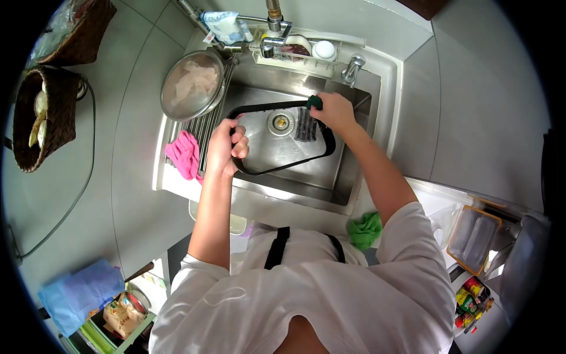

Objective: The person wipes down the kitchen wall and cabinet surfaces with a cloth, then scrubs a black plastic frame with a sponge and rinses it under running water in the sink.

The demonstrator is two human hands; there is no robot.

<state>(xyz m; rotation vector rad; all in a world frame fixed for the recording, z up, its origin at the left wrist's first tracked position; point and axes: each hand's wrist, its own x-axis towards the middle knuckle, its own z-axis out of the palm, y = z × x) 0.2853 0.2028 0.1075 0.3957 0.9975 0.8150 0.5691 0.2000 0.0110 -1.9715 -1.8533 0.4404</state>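
Note:
Over the steel sink, a black rectangular frame with rounded corners is held tilted. I cannot tell whether clear glass fills its middle; the drain shows through it. My left hand is closed around the frame's left side. At its upper right corner, my right hand pinches a dark green scouring pad against the rim. Just below the pad, a dark ribbed piece appears inside the frame's outline; what it belongs to is unclear.
A metal strainer bowl with pale contents and a pink cloth rest on the drying rack at left. Behind the sink stand a faucet, a caddy and a soap dispenser. A green cloth hangs at the front edge.

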